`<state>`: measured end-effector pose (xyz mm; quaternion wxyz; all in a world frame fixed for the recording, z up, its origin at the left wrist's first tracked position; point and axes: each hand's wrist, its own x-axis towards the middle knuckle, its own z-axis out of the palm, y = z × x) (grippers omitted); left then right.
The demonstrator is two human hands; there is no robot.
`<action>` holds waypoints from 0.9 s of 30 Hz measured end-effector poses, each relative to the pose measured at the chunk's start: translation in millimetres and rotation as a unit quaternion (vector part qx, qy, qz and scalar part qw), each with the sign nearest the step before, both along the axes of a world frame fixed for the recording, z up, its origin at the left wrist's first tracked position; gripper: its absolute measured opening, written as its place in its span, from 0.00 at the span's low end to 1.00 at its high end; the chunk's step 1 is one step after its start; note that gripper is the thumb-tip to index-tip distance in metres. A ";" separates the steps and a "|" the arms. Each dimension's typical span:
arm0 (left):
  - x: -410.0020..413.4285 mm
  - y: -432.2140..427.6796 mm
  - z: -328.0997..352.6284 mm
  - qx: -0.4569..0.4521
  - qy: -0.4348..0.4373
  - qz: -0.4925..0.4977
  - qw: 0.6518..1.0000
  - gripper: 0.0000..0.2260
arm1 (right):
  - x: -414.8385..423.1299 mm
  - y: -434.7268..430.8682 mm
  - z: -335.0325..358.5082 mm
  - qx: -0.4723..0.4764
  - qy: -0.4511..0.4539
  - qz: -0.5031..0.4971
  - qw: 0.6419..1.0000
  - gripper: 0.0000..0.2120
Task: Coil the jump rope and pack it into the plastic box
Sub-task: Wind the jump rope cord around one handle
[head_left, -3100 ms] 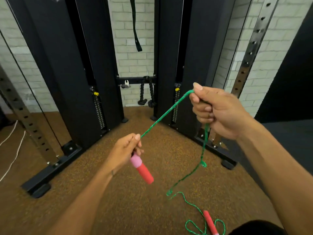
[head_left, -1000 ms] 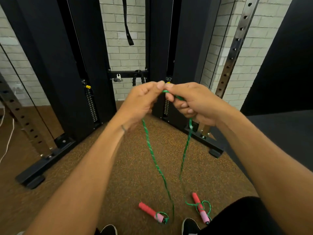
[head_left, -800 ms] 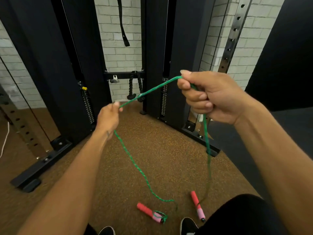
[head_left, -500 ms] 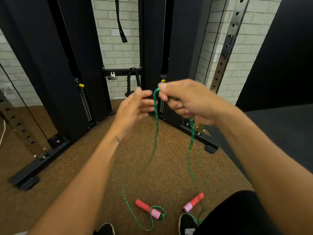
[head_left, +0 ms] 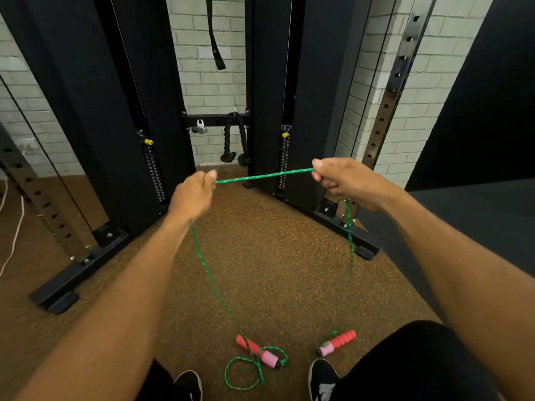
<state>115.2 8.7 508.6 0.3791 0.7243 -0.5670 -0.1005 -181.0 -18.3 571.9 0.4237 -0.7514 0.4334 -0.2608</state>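
Two hands are closed on one green jump rope (head_left: 265, 176), and the stretch between them is pulled taut across the middle of the frame. The left hand (head_left: 192, 198) is pinched shut on the rope left of centre; the right hand (head_left: 344, 183) is curled tight around it right of centre and slightly higher, so the held span runs almost level, rising a little toward the right. From each fist a tail drops toward the bottom of the frame, where the two red-and-pink handles lie on the brown speckled floor (head_left: 275, 256): the left handle (head_left: 256, 350) in a small loop of slack at lower centre, the right handle (head_left: 337, 342) just beside a black shoe (head_left: 322, 377). Neither hand is nearer the handles; both are well above them. No plastic box can be seen.

Compared with half a second ago, the hands have been drawn apart: then they met at the centre with the rope hanging folded between them, now a straight arm-span is measured out. It is judged that the next fold depends on the left hand carrying its pinch rightward along this level axis to the right fist.
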 end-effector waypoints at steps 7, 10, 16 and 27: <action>-56.1 30.5 35.4 -0.010 0.200 -0.288 0.937 0.24 | 29.6 18.6 18.3 0.002 0.018 0.074 0.997 0.16; -69.8 37.3 52.7 -0.051 0.197 -0.375 0.904 0.17 | 33.2 29.0 34.4 0.030 -0.038 0.080 0.996 0.17; -41.6 20.8 51.4 -0.114 0.216 -0.257 0.935 0.09 | 22.4 50.8 54.7 0.071 -0.080 0.090 0.990 0.15; -54.1 3.1 -15.2 0.041 0.468 -0.056 0.881 0.21 | 41.5 61.4 91.6 0.179 -0.359 0.104 0.910 0.15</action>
